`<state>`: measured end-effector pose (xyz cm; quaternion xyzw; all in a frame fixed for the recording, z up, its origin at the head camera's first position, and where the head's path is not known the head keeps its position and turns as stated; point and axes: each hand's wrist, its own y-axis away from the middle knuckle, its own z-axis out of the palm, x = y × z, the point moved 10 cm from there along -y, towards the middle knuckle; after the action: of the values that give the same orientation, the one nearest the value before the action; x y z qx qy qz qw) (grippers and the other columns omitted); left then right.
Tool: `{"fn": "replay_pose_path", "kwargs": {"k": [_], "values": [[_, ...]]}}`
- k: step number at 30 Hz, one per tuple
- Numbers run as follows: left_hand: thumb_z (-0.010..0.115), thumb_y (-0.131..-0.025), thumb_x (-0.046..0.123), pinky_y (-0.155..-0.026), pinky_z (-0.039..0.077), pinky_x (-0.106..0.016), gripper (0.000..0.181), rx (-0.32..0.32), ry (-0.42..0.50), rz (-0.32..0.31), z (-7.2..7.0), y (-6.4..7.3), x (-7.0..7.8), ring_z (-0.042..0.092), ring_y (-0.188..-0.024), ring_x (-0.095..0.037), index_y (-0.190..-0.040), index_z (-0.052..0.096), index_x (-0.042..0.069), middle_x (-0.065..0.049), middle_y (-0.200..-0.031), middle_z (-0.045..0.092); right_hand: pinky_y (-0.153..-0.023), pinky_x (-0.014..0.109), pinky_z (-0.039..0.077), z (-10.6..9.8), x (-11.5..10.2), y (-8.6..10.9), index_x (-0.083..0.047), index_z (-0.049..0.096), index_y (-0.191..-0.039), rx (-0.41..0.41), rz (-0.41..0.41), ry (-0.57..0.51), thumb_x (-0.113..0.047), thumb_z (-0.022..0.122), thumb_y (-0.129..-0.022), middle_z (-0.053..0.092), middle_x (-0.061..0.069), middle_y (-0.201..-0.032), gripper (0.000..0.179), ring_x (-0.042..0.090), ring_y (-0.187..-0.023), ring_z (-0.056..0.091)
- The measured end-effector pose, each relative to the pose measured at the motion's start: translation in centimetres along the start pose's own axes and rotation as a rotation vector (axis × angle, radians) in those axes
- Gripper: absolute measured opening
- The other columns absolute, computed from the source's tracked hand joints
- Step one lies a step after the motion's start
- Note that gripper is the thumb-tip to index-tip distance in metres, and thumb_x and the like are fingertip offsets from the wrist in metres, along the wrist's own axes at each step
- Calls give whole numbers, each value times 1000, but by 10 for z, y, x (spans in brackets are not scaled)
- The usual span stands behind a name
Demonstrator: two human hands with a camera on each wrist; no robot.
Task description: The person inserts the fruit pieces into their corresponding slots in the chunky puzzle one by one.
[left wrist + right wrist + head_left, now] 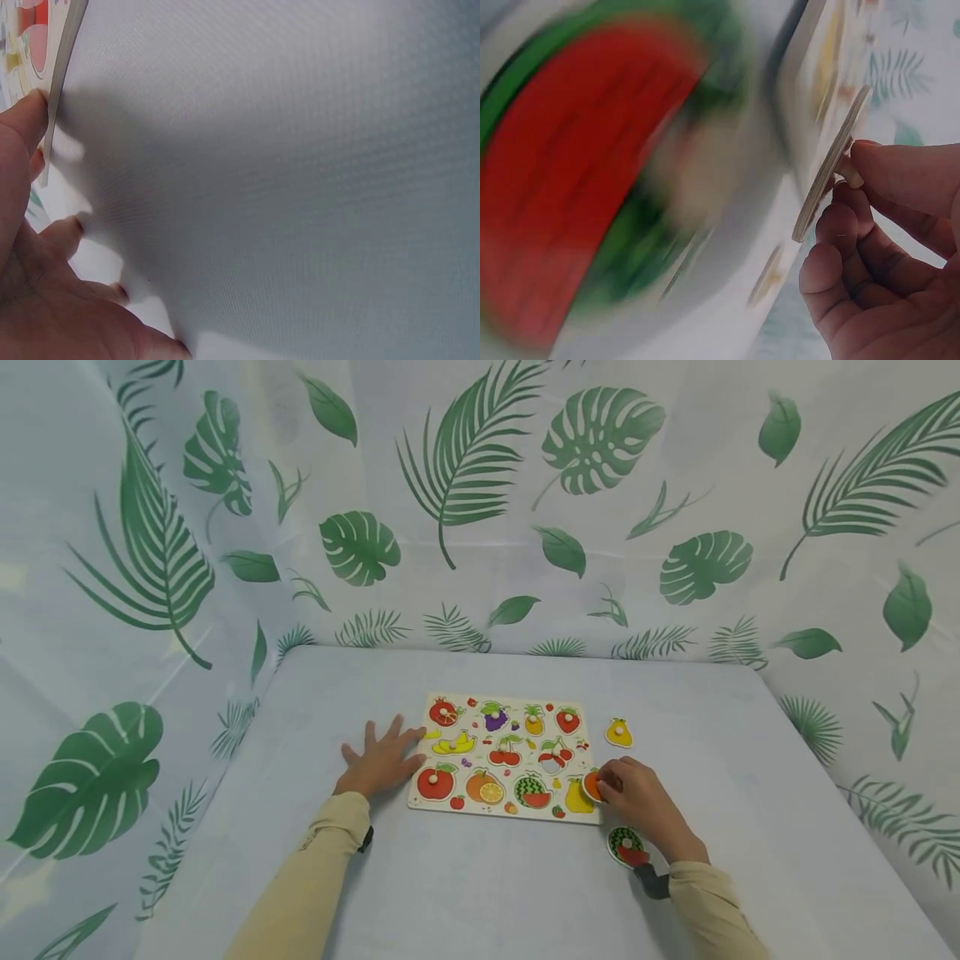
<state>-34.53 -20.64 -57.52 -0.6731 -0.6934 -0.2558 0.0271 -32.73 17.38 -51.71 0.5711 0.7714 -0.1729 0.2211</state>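
Observation:
My left hand (381, 763) lies with fingers spread at the left edge of a fruit puzzle board (431, 807). In the left wrist view, its thumb (28, 118) touches the board's edge. My right hand (637, 793) pinches the small knob of an orange-coloured fruit puzzle piece (592, 787), over the board's lower right corner. Seen edge-on in the right wrist view, this thin wooden piece (829, 172) is tilted, with its knob between thumb and fingertips. The piece overlaps the printed yellow pear (577, 797) in the head view.
A watermelon piece (622, 842) lies below the right hand, near the wrist, and looms large in the right wrist view. Right of the board is a loose pear piece (619, 733). Knobbed fruit pieces, such as an apple (437, 785), sit in the board. Leaf-patterned cloth surrounds the white table (480, 885).

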Motion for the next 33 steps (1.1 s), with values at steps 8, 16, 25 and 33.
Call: {"fn": "replay_pose_path", "kwargs": {"k": [8,16,25,33], "values": [[63,-107,43,-113,-4,-87,66,-21,21,-5,-2,4,0,-9,-158,-56,-168,40,28,-15,-179,12,-71,32,54,27,-50,-23,-2,73,-97,-17,-145,-38,2,77,-95,62,1,-88,6,17,-80,55],[62,-108,43,-113,-3,-86,65,-29,22,-9,-1,3,0,-8,-159,-56,-167,41,28,-15,-179,12,-76,33,57,61,-93,-41,-2,76,-101,-80,-204,7,1,78,-95,62,0,-89,6,16,-81,56],[63,-108,42,-113,-3,-87,64,-28,16,-14,-1,3,2,-8,-159,-56,-167,42,29,-15,-179,12,-71,30,53,90,-135,-45,0,73,-96,-148,-342,11,2,74,-97,61,2,-89,2,16,-78,54],[63,-108,42,-113,-3,-87,64,-28,17,-14,0,3,4,-8,-159,-56,-167,42,30,-15,-179,12,-71,30,52,100,-147,-46,-2,70,-90,-140,-406,2,6,74,-95,59,1,-84,10,18,-79,53]]}}
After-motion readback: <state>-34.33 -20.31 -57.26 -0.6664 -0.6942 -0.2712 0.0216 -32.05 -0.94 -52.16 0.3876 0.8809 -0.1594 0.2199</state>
